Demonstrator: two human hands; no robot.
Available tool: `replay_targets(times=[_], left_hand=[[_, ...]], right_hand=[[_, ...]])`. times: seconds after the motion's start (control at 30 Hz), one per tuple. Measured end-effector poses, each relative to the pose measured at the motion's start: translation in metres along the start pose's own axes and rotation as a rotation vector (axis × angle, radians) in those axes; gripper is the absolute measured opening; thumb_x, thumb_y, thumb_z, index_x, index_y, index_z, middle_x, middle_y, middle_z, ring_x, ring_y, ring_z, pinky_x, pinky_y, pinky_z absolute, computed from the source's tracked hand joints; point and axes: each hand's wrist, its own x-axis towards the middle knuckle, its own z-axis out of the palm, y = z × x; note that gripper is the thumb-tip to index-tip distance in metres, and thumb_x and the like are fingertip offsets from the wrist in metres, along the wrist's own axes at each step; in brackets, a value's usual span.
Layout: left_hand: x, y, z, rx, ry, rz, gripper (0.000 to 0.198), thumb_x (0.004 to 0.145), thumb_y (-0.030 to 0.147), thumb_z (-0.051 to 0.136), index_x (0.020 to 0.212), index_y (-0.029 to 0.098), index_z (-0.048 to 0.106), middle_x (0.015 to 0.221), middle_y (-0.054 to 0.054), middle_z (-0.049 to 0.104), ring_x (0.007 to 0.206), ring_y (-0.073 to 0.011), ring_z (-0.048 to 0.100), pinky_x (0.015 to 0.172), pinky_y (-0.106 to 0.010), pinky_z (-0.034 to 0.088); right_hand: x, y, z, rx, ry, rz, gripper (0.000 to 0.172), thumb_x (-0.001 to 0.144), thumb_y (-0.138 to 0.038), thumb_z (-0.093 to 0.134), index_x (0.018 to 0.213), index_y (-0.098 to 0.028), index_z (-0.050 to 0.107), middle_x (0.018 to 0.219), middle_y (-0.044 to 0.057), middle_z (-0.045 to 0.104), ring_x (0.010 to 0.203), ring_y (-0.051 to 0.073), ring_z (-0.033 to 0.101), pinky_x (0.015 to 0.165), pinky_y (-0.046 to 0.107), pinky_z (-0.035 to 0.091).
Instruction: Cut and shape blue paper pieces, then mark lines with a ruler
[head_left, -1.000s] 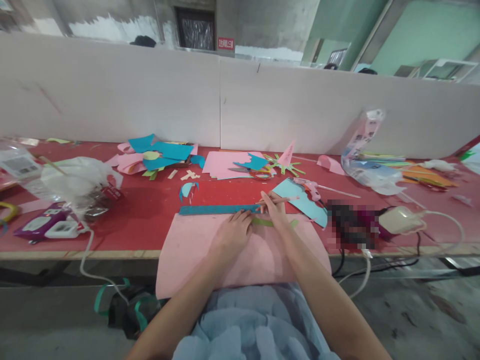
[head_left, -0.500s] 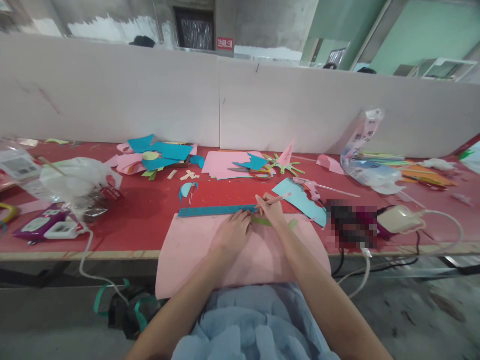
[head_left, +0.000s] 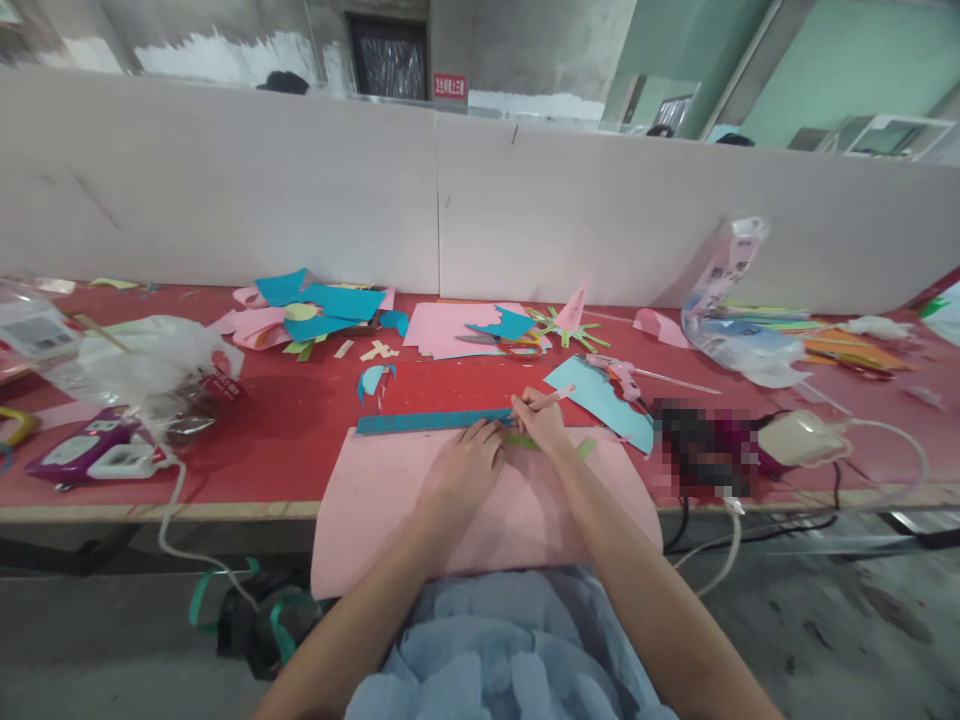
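A large pink paper sheet (head_left: pixel 375 510) lies across the table edge in front of me, with a blue ruler (head_left: pixel 412 422) along its far edge. My left hand (head_left: pixel 472 460) rests palm down on the sheet, fingers spread, fingertips against the ruler's near edge. In my right hand (head_left: pixel 541 425) is a slim pale pink pen (head_left: pixel 559 395), held in a writing grip by the ruler's right end. Its tip is hidden by the fingers. Green paper strips (head_left: pixel 523 442) lie on the sheet beneath my right hand.
Scissors (head_left: pixel 517 347), a pink glue gun (head_left: pixel 621 377) and light blue paper (head_left: pixel 600 400) lie beyond my hands. Coloured scraps (head_left: pixel 322 305) are piled at back left. A plastic bag (head_left: pixel 142 360) and purple device (head_left: pixel 86 450) sit left; a cable (head_left: pixel 176 500) hangs over the edge.
The pen's upper end has tilted slightly to the left in my right hand. My left hand, the ruler and the pink sheet stay in place.
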Motion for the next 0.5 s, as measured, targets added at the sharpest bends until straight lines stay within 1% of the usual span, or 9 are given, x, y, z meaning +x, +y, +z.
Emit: replay_targets(times=[0.2, 0.4, 0.5], left_hand=[[-0.0006, -0.0015, 0.0025, 0.001, 0.019, 0.002, 0.034, 0.092, 0.018, 0.037, 0.121, 0.016, 0.056, 0.131, -0.008, 0.056, 0.126, -0.0196, 0.045, 0.109, -0.039, 0.033], [-0.0011, -0.0022, 0.0034, 0.019, 0.032, 0.016, 0.034, 0.092, 0.018, 0.038, 0.120, 0.015, 0.057, 0.128, -0.008, 0.057, 0.123, -0.0192, 0.047, 0.109, -0.037, 0.033], [-0.0010, -0.0014, 0.0021, 0.016, 0.021, -0.001, 0.034, 0.092, 0.018, 0.038, 0.120, 0.015, 0.057, 0.129, -0.007, 0.057, 0.124, -0.0200, 0.047, 0.109, -0.037, 0.033]], right_hand=[[0.0000, 0.0009, -0.0005, -0.024, -0.009, -0.030, 0.031, 0.081, -0.039, 0.049, 0.057, -0.024, 0.037, 0.040, -0.006, 0.048, 0.044, 0.013, 0.053, 0.046, 0.021, 0.038], [0.0018, 0.0012, -0.0005, -0.038, 0.026, -0.009, 0.031, 0.080, -0.036, 0.049, 0.056, -0.024, 0.034, 0.039, -0.006, 0.048, 0.050, 0.015, 0.058, 0.048, 0.021, 0.038], [0.0011, -0.0005, -0.0009, -0.031, 0.015, -0.011, 0.030, 0.080, -0.037, 0.049, 0.057, -0.024, 0.035, 0.039, -0.006, 0.048, 0.049, 0.014, 0.057, 0.047, 0.021, 0.038]])
